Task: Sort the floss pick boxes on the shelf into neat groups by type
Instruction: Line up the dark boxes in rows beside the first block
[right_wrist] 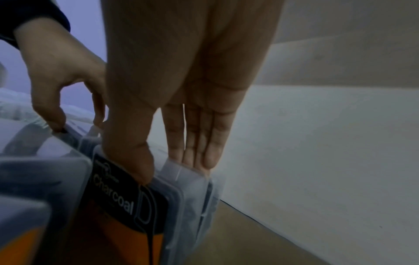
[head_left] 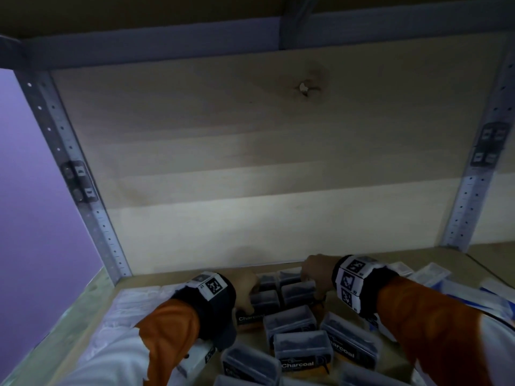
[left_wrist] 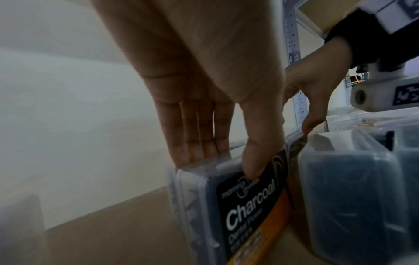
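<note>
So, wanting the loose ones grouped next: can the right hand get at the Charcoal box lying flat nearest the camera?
Probably yes: that Charcoal box lies uncovered, but the right hand first must release the upright box.

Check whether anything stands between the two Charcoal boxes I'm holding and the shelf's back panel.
Nothing visible does. The left hand pinches the left Charcoal box and the right hand the right Charcoal box; behind each, the wrist views show only bare shelf board up to the back panel.
</note>
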### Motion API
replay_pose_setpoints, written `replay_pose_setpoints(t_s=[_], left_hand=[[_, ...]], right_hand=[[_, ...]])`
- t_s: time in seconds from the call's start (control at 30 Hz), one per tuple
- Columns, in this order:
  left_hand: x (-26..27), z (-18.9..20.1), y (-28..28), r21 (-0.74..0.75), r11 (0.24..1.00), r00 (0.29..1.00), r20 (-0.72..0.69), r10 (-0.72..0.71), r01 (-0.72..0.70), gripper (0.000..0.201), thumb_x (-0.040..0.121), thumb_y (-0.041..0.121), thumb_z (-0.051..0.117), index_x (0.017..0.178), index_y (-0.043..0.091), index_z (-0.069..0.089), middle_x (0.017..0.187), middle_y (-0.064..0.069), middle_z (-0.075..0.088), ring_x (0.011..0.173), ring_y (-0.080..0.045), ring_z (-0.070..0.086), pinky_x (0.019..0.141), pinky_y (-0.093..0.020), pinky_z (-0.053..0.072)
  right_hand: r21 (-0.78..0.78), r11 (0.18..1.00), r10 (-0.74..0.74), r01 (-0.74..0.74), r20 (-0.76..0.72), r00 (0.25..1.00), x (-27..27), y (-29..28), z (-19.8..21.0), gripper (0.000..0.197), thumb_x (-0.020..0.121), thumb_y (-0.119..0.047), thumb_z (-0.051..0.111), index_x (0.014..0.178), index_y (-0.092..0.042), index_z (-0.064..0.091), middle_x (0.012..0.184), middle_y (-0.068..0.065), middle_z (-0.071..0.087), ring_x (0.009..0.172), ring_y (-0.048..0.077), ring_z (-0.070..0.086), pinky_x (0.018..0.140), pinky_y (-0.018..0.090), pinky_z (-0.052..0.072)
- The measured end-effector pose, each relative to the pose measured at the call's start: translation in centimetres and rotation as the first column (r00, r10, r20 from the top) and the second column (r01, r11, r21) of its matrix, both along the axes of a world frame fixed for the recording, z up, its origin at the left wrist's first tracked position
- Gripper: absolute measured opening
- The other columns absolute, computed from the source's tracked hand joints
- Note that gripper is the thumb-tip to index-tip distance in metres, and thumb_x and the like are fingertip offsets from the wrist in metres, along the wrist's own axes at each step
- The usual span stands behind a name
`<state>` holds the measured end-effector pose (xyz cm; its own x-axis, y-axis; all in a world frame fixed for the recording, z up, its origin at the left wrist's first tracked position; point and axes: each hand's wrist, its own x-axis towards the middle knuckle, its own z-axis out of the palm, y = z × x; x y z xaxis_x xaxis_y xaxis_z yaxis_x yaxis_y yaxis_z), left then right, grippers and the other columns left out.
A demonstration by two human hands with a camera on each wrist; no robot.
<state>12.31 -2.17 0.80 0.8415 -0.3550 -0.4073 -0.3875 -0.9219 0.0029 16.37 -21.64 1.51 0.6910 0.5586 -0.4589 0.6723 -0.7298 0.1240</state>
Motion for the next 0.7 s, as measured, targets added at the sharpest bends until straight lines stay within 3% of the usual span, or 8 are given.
replay_pose_setpoints(t_s=[0.13, 0.23, 0.37, 0.53, 0.63, 0.7], left_hand=[[0.18, 0.15, -0.29, 0.035, 0.999, 0.999, 0.041, -0.013, 0.011, 0.034, 0.081, 0.021, 0.068, 0.105, -0.003, 0.061, 0.096, -0.017, 0.058, 0.077, -0.018, 0.047, 0.048, -0.023, 0.030], [0.26, 0.31, -0.49, 0.031, 0.999, 0.998, 0.058, -0.017, 0.015, 0.038, 0.081, 0.021, 0.068, 0.108, -0.004, 0.061, 0.089, -0.013, 0.054, 0.076, -0.019, 0.047, 0.049, -0.023, 0.030], [0.41, 0.31, -0.52, 0.023, 1.000, 0.997, 0.072, -0.018, 0.017, 0.042, 0.080, 0.022, 0.069, 0.113, -0.002, 0.060, 0.110, -0.020, 0.063, 0.079, -0.018, 0.048, 0.064, -0.026, 0.035], [0.51, 0.25, -0.22, 0.009, 1.000, 0.998, 0.059, -0.015, 0.015, 0.042, 0.081, 0.024, 0.068, 0.114, -0.001, 0.061, 0.107, -0.018, 0.062, 0.081, -0.018, 0.050, 0.067, -0.027, 0.038], [0.54, 0.29, 0.00, 0.007, 1.000, 0.998, 0.053, -0.022, 0.022, 0.046, 0.082, 0.025, 0.067, 0.122, 0.003, 0.059, 0.117, -0.015, 0.061, 0.096, -0.026, 0.059, 0.076, -0.032, 0.045], [0.50, 0.25, 0.13, -0.006, 1.000, 0.998, 0.058, -0.025, 0.026, 0.049, 0.083, 0.026, 0.067, 0.126, 0.006, 0.056, 0.125, -0.014, 0.059, 0.108, -0.029, 0.058, 0.083, -0.031, 0.047]], right_hand=[[-0.010, 1.000, 0.013, -0.013, 0.004, 1.000, -0.21, 0.23, 0.35, 0.052, 0.088, -0.016, 0.065, 0.131, 0.009, 0.050, 0.134, 0.025, 0.052, 0.120, 0.035, 0.054, 0.102, 0.044, 0.046], [0.011, 0.999, 0.032, -0.032, 0.007, 0.999, -0.37, 0.22, 0.55, 0.051, 0.088, -0.017, 0.065, 0.131, 0.005, 0.051, 0.133, 0.021, 0.054, 0.118, 0.033, 0.056, 0.100, 0.041, 0.047], [0.033, 0.999, 0.036, -0.036, 0.006, 0.999, -0.38, -0.09, 0.50, 0.049, 0.088, -0.019, 0.065, 0.131, 0.002, 0.052, 0.132, 0.019, 0.053, 0.117, 0.031, 0.055, 0.096, 0.036, 0.047], [0.056, 0.998, -0.005, 0.006, -0.014, 1.000, -0.34, -0.34, 0.25, 0.056, 0.088, -0.018, 0.064, 0.138, -0.003, 0.045, 0.138, 0.017, 0.047, 0.122, 0.031, 0.050, 0.102, 0.037, 0.045], [0.076, 0.997, -0.006, 0.007, -0.023, 1.000, -0.29, -0.33, 0.17, 0.052, 0.089, -0.015, 0.063, 0.136, -0.001, 0.047, 0.133, 0.019, 0.051, 0.120, 0.031, 0.052, 0.100, 0.038, 0.045], [0.074, 0.997, -0.002, 0.003, -0.022, 1.000, -0.20, -0.37, 0.15, 0.051, 0.090, -0.015, 0.062, 0.136, 0.000, 0.047, 0.117, 0.022, 0.055, 0.120, 0.031, 0.052, 0.099, 0.037, 0.045]])
